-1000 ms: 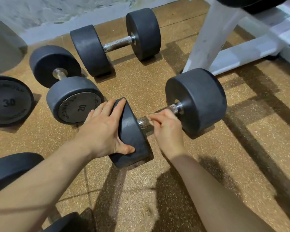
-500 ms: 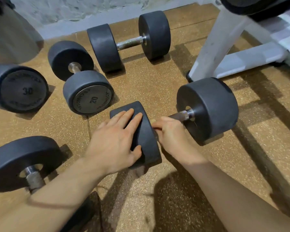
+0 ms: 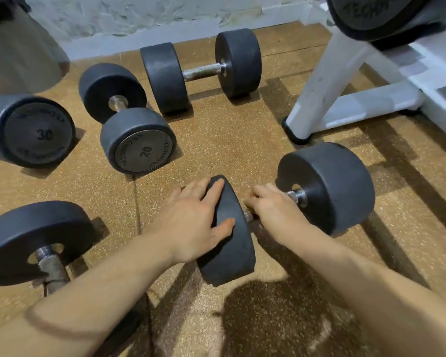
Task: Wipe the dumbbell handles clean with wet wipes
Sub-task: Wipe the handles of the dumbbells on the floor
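Five dumbbells lie on the speckled brown floor point(image 3: 229, 140) in the head view. The one being worked on, the near dumbbell point(image 3: 327, 186), sits at centre right, angled from lower left to upper right, with both black rubber heads resting on the floor. The left hand point(image 3: 193, 220) lies flat on the closer head, fingers stretched up over its end face and the thumb hooked across the rim, pressing rather than clutching. The right hand point(image 3: 276, 207) is wrapped around the metal handle point(image 3: 298, 196) between the two heads, fingers curled tight over the bar; only a short bright stub of the bar shows next to the far head. Whether a wipe lies under those fingers cannot be told. Up and to the left stands the 20 dumbbell point(image 3: 139, 150), its numbered end cap facing the camera, and further left is the 30 dumbbell point(image 3: 36, 132), partly cut by the frame edge. Behind them, near the pale wall point(image 3: 139, 11), the back dumbbell point(image 3: 201, 70) lies crosswise with its worn handle exposed. At lower left the fifth dumbbell point(image 3: 34, 238) shows one head and a rough grey bar, just beside the left forearm. A white rack point(image 3: 345, 94) rises at upper right, its foot close to the near dumbbell's far head, carrying a black weight point(image 3: 376, 14) on top.
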The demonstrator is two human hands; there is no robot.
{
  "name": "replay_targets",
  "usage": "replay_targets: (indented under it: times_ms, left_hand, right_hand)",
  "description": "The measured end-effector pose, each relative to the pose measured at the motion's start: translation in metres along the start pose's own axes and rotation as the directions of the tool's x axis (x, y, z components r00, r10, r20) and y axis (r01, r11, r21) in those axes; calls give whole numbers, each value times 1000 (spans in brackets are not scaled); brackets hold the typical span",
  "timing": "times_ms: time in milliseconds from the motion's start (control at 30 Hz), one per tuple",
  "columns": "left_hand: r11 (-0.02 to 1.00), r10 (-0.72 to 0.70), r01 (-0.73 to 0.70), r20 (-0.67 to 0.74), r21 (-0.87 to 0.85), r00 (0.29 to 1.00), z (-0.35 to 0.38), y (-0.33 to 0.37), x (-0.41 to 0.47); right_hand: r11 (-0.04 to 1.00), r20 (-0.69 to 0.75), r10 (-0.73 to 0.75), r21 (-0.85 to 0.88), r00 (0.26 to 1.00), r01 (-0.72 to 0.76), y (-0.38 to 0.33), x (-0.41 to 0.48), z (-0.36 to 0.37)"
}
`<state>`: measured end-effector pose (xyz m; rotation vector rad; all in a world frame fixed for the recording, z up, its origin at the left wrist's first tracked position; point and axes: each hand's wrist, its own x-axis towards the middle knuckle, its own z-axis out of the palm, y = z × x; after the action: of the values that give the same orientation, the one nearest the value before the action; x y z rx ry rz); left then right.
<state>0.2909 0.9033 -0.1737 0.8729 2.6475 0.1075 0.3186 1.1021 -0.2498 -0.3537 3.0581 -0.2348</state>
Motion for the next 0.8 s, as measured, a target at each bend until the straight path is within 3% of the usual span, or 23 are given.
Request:
replay_targets:
  times_ms: [67, 167, 333, 400, 500, 567, 800]
  left_hand:
    - [997, 29, -31, 32, 66, 999, 4, 0, -5]
    - [986, 104, -99, -33, 130, 994, -3, 2, -13]
    - [971, 173, -149, -120, 186, 978, -11, 13, -16]
    - [978, 154, -141, -74, 156, 985, -9, 15, -16]
    - [996, 86, -89, 120, 20, 989, -7, 18, -15]
    - [997, 73, -79, 200, 25, 977, -5, 23, -15]
    - [989, 76, -97, 175, 115, 982, 2, 46, -29]
  right_hand:
    - [990, 59, 57, -133, 997, -49, 4, -3, -9]
    - [917, 163, 148, -393, 975, -73, 12, 2, -24]
    - [825, 274, 165, -565, 947, 20, 25, 0, -37]
    - [802, 331, 124, -589, 935, 102, 26, -11, -33]
    - [789, 370, 117, -598, 921, 140, 27, -23, -33]
    - [796, 360, 81, -585, 929, 158, 22, -36, -33]
    - [861, 295, 214, -508, 931, -37, 7, -84, -42]
